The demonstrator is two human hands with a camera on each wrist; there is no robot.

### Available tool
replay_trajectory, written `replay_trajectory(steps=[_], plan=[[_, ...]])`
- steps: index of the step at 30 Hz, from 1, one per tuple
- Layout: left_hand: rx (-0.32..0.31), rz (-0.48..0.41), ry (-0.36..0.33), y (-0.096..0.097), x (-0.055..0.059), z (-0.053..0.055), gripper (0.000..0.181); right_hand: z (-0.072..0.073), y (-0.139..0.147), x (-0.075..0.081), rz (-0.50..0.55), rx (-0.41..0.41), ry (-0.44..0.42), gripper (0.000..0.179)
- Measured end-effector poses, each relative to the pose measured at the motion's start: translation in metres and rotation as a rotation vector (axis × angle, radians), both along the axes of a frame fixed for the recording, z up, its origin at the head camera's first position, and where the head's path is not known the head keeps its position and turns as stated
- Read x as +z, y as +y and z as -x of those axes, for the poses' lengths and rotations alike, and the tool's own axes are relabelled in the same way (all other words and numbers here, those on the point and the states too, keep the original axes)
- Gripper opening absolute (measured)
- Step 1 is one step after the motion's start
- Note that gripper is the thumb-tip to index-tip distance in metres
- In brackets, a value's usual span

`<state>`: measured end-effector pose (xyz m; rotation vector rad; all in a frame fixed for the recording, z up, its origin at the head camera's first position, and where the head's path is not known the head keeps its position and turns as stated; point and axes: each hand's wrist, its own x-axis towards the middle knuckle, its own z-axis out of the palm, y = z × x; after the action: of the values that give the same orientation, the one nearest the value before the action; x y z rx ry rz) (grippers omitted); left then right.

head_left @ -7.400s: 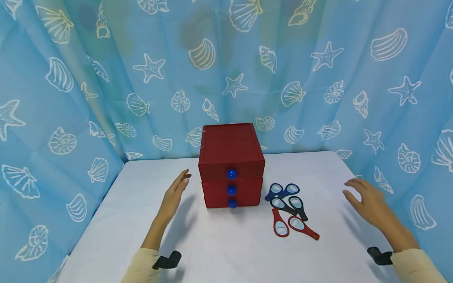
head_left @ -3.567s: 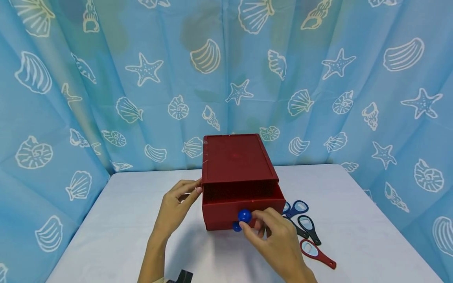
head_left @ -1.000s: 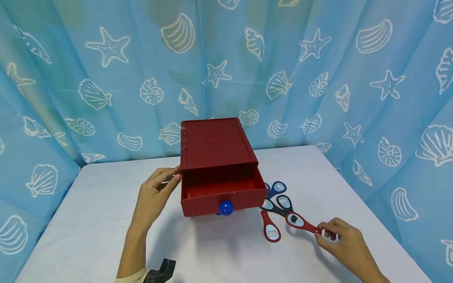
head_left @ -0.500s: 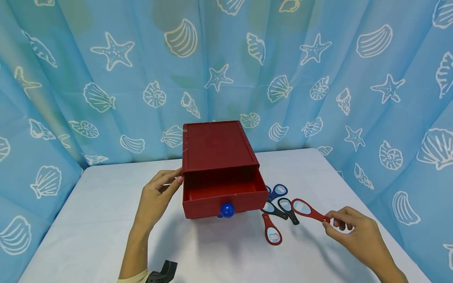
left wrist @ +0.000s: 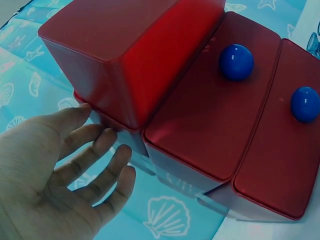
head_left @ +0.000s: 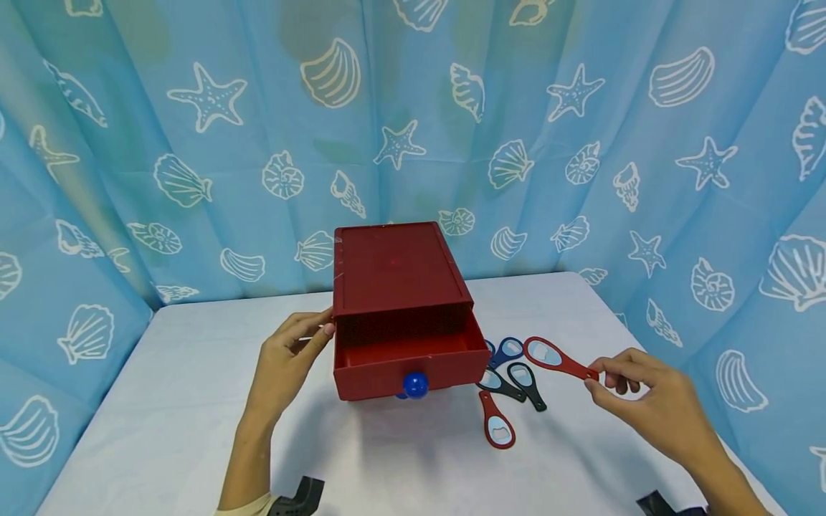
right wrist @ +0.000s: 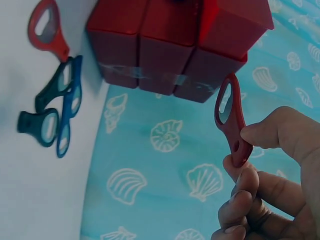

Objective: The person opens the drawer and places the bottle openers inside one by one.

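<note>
Saw a blue shell-patterned curtain [head_left: 258, 143] behind a white worktop [head_left: 187, 408]. On that worktop, saw a red 3-drawer unit [head_left: 400, 265], with its top drawer [head_left: 377, 380] pulled out and the lower 2 closed. With the left hand [head_left: 287, 362], touched the unit's left side near its front edge, fingers [left wrist: 116, 165] spread. With the right hand [head_left: 665, 408], pinched the handle end of a red bottle opener [head_left: 563, 363] between thumb and fingers; held it above the worktop, right of the unit, with its loop end towards the unit. Beside the unit's right side, saw 2 black bottle openers [head_left: 535, 398], 2 blue bottle openers [head_left: 498, 357] and, nearer the front, another red bottle opener [head_left: 490, 408]. Noticed blue knobs [head_left: 416, 385] on the drawers.
</note>
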<state>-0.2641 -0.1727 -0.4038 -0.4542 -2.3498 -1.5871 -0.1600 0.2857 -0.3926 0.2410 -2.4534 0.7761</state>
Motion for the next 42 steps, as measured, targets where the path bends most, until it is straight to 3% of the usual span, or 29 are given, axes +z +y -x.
replay_trajectory(steps=[11,21,28,42], plan=[[0.009,0.006,-0.043,0.000,0.003,0.000,0.039,0.008,-0.018,0.027,0.004,0.037,0.006,0.021],[0.002,0.002,-0.034,0.000,0.003,-0.002,0.038,0.020,-0.040,0.046,-0.005,0.096,0.011,0.021],[-0.005,-0.008,-0.035,0.000,0.004,-0.002,0.038,0.030,-0.054,0.054,-0.019,0.160,0.060,0.024],[0.012,0.002,-0.040,0.001,0.002,-0.001,0.039,0.044,-0.080,0.062,0.009,0.277,0.063,0.025]])
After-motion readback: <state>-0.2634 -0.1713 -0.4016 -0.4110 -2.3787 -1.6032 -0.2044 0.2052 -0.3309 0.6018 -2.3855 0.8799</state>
